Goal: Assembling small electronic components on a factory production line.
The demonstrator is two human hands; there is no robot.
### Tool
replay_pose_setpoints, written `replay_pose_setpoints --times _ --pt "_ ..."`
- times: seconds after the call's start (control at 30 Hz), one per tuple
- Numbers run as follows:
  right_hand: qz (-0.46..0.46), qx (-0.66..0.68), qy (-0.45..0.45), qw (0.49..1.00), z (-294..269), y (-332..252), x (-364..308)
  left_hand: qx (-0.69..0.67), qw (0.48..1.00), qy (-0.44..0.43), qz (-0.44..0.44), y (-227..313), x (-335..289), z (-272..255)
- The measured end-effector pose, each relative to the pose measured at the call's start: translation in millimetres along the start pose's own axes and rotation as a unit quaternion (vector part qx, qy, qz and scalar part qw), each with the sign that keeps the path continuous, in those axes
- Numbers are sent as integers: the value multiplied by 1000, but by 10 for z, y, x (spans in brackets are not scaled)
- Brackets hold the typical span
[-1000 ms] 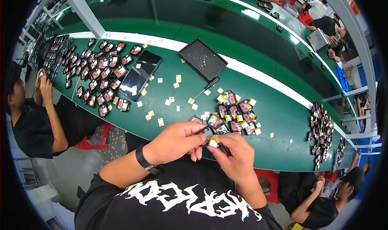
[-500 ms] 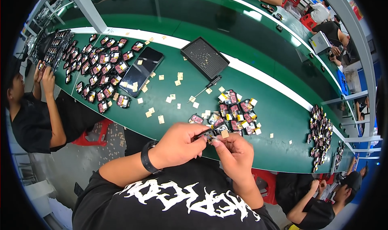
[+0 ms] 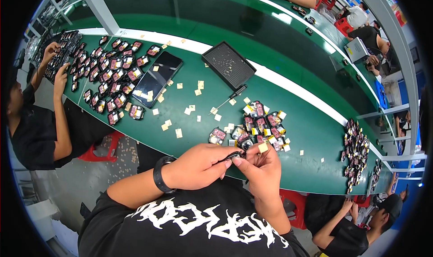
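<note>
Close to the table's near edge, a small black plastic housing point(image 3: 233, 156) is held between both my hands and seen nearly edge-on. My left hand point(image 3: 196, 167) is closed on its left end, with a black band round the wrist. My right hand point(image 3: 260, 167) pinches the other end, and its fingers partly hide the part. A cream square piece point(image 3: 263, 147) sits at the right index finger. Just beyond my hands are a round-faced black unit point(image 3: 246, 143), a single pink-and-black unit point(image 3: 217, 135) and a cluster of similar units point(image 3: 261, 121) with yellow-and-white tabs.
Small cream squares point(image 3: 179, 133) lie scattered over the green table point(image 3: 194, 155). Farther off are a black phone point(image 3: 158, 78), a dark tray point(image 3: 228, 65) of tiny parts and a screwdriver point(image 3: 231, 97). Unit piles stand left point(image 3: 112, 72) and right point(image 3: 355, 153). Co-workers sit at both sides.
My hands have shifted slightly, and the housing has turned more edge-on. The cream square has moved right with my finger. The left co-worker's hands have reached farther over the stacked parts.
</note>
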State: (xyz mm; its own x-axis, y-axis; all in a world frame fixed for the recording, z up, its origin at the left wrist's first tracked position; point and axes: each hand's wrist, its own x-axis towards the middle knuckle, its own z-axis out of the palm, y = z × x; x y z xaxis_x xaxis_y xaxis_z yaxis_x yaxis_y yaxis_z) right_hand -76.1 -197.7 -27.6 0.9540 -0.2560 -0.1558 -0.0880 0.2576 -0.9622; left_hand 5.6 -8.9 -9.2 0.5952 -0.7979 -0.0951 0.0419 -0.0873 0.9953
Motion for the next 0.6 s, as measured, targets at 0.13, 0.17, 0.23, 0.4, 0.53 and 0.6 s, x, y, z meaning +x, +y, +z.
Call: replay_pose_setpoints --times 0.13,0.17,0.23,0.4,0.53,0.6 --pt "82 47 -46 994 0 -35 -11 71 996 -15 59 -24 -18 -70" --pt "107 46 -44 992 15 -61 -25 80 994 -22 68 -29 -25 -75" --pt "137 56 -46 988 11 -86 27 86 993 -2 77 -52 -30 -59" --pt "141 32 -57 988 -11 -139 16 98 989 80 76 -105 -42 -8" --pt "150 2 -59 987 78 -182 51 107 993 22 53 -73 -89 -93" --pt "171 -66 -78 980 70 -156 57 124 988 36 83 -124 -111 -100"
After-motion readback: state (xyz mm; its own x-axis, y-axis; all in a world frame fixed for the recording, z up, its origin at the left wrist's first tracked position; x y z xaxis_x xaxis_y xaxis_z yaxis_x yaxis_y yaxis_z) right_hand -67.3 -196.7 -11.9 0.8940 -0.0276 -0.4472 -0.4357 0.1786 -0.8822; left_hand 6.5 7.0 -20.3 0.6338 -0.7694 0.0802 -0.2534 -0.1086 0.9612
